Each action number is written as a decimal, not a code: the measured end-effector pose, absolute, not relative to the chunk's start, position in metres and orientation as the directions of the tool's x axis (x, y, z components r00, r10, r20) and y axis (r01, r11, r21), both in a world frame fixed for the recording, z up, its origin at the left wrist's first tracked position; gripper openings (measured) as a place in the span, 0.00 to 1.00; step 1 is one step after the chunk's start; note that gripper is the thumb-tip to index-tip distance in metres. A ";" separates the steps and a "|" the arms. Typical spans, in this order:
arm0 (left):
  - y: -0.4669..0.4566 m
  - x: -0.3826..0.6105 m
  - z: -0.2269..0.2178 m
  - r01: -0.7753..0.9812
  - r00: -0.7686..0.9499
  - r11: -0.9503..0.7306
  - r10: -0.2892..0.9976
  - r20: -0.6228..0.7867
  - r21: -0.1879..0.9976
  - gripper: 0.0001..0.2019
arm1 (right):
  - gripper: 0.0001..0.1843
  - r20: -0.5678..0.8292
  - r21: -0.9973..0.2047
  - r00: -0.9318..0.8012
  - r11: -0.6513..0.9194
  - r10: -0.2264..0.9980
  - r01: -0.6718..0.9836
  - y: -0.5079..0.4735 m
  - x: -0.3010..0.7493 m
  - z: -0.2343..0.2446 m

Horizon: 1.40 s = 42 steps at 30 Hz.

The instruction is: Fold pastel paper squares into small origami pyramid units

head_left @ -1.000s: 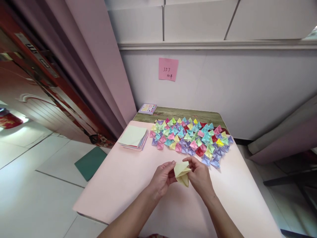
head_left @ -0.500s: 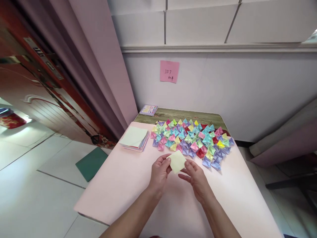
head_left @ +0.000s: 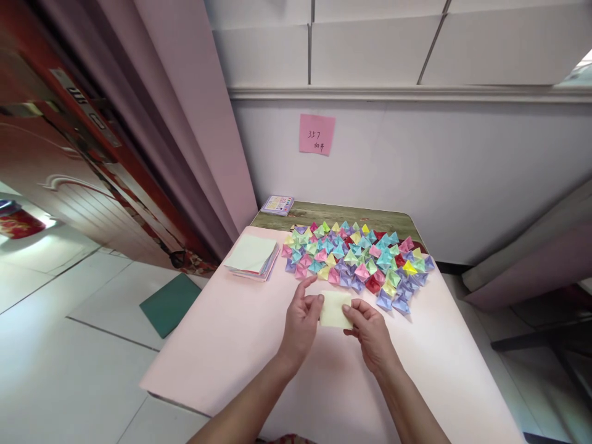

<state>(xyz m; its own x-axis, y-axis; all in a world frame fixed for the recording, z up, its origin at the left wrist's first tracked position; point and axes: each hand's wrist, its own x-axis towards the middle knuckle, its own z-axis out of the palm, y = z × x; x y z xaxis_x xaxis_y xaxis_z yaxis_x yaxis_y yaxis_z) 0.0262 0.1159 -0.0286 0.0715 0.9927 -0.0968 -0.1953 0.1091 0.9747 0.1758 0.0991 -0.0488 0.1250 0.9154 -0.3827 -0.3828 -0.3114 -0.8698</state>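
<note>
One table (head_left: 222, 345), pink-covered over its near part, wood-patterned along its far strip, stands against the wall; one flat green square (head_left: 171, 305) lies on the floor to its left; two hands are present over the table; the right hand (head_left: 370, 330) is clamped on the right edge of one pale yellow paper (head_left: 336, 309), thumb in front, fingers behind; the left hand (head_left: 300, 320) has its thumb at the paper's left edge, index finger raised clear, and whether its other fingers pinch from behind I cannot tell; one stack of paper sheets (head_left: 252, 254) rests at the table's left side, sheet count indeterminable; one pink note (head_left: 317, 134) is on the wall; the yellow paper is between the hands, nearer the viewer than the folded paper pieces (head_left: 363, 271), several dozen, multicoloured, too crowded for an exact count.
</note>
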 end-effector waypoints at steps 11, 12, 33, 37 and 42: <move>0.124 0.020 -0.026 -0.390 0.253 0.314 0.940 -0.227 0.866 0.13 | 0.29 -0.147 -0.940 0.133 -0.097 0.980 -0.326 0.092 0.179 -0.038; 0.126 0.017 -0.025 -0.420 0.287 0.356 0.925 -0.250 0.835 0.14 | 0.32 -0.116 -0.951 0.128 -0.073 0.985 -0.300 0.093 0.183 -0.037; 0.124 0.014 -0.023 -0.347 0.409 0.410 0.875 -0.258 0.843 0.22 | 0.31 -0.184 -0.938 0.020 -0.169 0.983 -0.302 0.096 0.190 -0.026; 0.125 0.014 -0.021 -0.337 0.408 0.408 0.875 -0.260 0.848 0.22 | 0.33 -0.171 -0.938 -0.038 -0.175 0.985 -0.298 0.096 0.190 -0.022; 0.125 0.014 -0.023 -0.339 0.408 0.404 0.877 -0.254 0.850 0.22 | 0.35 -0.184 -0.940 -0.024 -0.183 0.983 -0.288 0.095 0.188 -0.025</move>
